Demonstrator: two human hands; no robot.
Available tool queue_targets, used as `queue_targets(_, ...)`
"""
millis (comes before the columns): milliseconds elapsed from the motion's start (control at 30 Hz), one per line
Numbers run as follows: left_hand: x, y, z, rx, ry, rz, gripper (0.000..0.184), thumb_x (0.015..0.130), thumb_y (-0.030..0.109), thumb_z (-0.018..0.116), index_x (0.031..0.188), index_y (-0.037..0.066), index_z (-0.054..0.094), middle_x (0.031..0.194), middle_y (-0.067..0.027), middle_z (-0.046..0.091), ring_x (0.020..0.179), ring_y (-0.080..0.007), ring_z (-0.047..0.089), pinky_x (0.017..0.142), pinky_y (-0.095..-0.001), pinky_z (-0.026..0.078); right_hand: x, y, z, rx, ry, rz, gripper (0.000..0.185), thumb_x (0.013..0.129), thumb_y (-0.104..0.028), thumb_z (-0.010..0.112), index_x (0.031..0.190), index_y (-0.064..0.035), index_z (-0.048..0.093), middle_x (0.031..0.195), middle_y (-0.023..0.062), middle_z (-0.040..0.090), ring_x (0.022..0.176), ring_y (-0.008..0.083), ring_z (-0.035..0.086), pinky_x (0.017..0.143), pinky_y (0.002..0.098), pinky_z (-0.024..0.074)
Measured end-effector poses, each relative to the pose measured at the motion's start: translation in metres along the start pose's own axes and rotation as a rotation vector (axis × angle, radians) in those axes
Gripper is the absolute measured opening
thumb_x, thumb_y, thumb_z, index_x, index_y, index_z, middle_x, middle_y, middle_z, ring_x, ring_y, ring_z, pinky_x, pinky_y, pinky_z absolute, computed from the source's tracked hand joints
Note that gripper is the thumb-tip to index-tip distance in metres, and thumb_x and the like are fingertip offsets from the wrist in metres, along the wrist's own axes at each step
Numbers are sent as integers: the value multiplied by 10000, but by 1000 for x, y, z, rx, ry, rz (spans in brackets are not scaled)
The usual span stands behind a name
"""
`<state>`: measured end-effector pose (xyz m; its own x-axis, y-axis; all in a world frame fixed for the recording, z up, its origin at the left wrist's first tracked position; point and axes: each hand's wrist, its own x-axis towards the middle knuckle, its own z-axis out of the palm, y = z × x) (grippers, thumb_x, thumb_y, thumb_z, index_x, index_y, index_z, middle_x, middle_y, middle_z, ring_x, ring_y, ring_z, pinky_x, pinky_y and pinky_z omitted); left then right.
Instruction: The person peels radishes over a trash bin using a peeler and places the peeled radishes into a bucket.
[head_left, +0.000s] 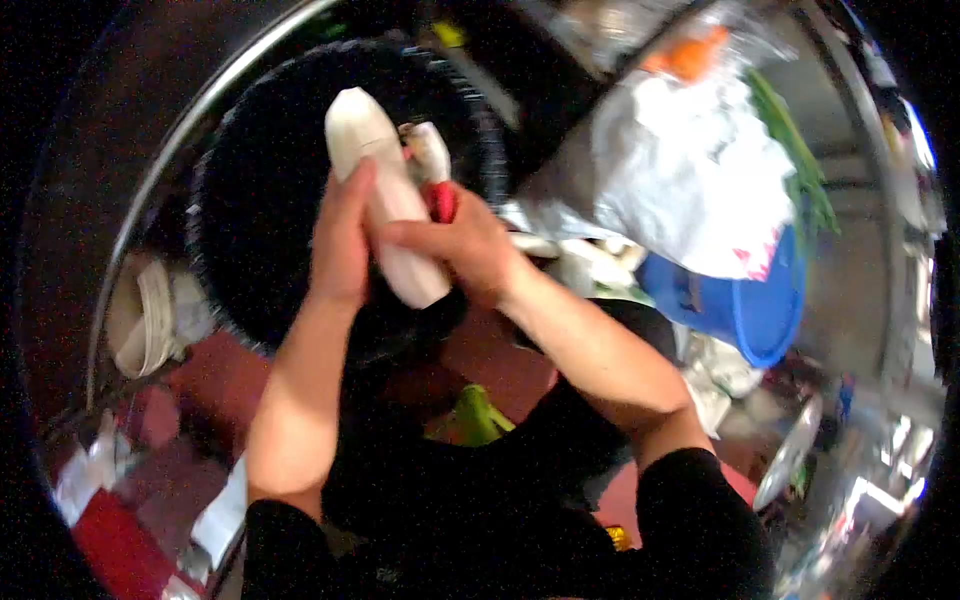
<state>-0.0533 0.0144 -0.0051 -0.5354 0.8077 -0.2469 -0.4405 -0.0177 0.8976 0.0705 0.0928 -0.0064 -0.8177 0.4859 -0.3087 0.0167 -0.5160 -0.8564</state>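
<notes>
A long white daikon (405, 210) is held at a slant over a wide black bin (270, 230) with a dark liner. My left hand (343, 240) is closed around its left side, thumb along the top. On the other side, my right hand (468, 245) grips a red-handled peeler (441, 201), and its thumb lies against the daikon. Beyond the red handle a pale strip or piece (430, 150) sticks up; blur hides whether it is peel or part of the tool.
To the right, a white plastic bag (690, 150) with green stalks (795, 150) beside it leans over a blue bucket (770, 310). Pale vegetables (590, 265) lie near the bucket. A green scrap (480, 418) is on the reddish floor. A metal rim (165, 180) curves at left.
</notes>
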Motion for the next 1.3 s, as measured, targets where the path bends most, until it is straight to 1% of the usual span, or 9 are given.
queue_targets(33, -2, -3, 6, 31, -29, -3, 519, 972, 433, 501, 1288, 23, 526, 1189, -88, 613, 1062, -169, 569, 966, -324, 428, -13, -4, -3, -8, 68, -107, 411, 782, -169, 792, 1114, -13, 608, 977, 28, 653, 843, 119, 609, 789, 276, 485)
queue_targets(167, 3, -11, 33, 204, -32, -51, 552, 985, 493, 439, 1348, 81, 498, 1267, -108, 595, 1176, -190, 537, 1005, -343, 388, -72, -44, -53, 16, 108, -65, 498, 784, -166, 772, 1198, 4, 552, 1052, 89, 646, 894, 161, 634, 816, 291, 503)
queue_targets(233, 10, -6, 31, 230, -53, -35, 587, 984, 528, 405, 1378, 98, 472, 1308, -134, 581, 1240, -226, 504, 1050, -384, 345, -121, -60, -73, 51, 234, -127, 397, 750, -167, 776, 1079, -2, 627, 895, 52, 676, 785, 137, 637, 709, 288, 508)
queue_targets(400, 14, -9, 30, 311, -115, -6, 575, 1007, 473, 382, 1422, 76, 407, 1313, -167, 571, 1237, -267, 505, 1071, -413, 329, -300, -82, -152, -114, 964, -196, 736, 716, -230, 746, 1339, 16, 441, 1132, 148, 622, 945, 242, 648, 758, 378, 559)
queue_targets(433, 16, -11, 29, 327, -114, -24, 568, 1005, 459, 400, 1420, 71, 410, 1309, -170, 572, 1232, -268, 509, 1068, -415, 335, -335, -74, -185, -266, 1001, -242, 748, 771, -332, 688, 1351, 44, 404, 1102, 217, 618, 838, 273, 687, 684, 357, 600)
queue_targets(600, 15, -15, 25, 362, -120, -28, 543, 996, 422, 452, 1404, 63, 434, 1301, -168, 575, 1221, -262, 519, 1055, -407, 352, -430, -88, -275, -569, 1302, 109, 345, 873, -308, 643, 1045, -20, 564, 863, 99, 642, 694, 161, 598, 622, 289, 490)
queue_targets(800, 29, -33, 14, 500, -74, -88, 475, 989, 380, 477, 1354, 75, 496, 1255, -140, 605, 1136, -242, 577, 993, -381, 412, -435, -76, -418, -898, 1045, 485, 277, 732, -228, 804, 853, -26, 658, 709, 17, 620, 556, 99, 494, 507, 279, 385)
queue_targets(1100, 22, -18, 18, 460, -110, -34, 403, 992, 326, 496, 1301, 72, 544, 1189, -115, 637, 1067, -198, 594, 940, -332, 436, -390, -87, -365, -1660, 945, 505, 288, 849, -244, 690, 902, 35, 645, 706, 96, 629, 667, 147, 590, 631, 356, 469)
queue_targets(1300, 15, -10, 24, 462, -98, 63, 351, 976, 294, 519, 1237, 74, 602, 1141, -77, 667, 1057, -166, 596, 934, -316, 434, -308, -29, -257, -681, 672, 366, 213, 927, -193, 606, 842, -2, 643, 703, 13, 614, 640, 79, 521, 586, 274, 411)
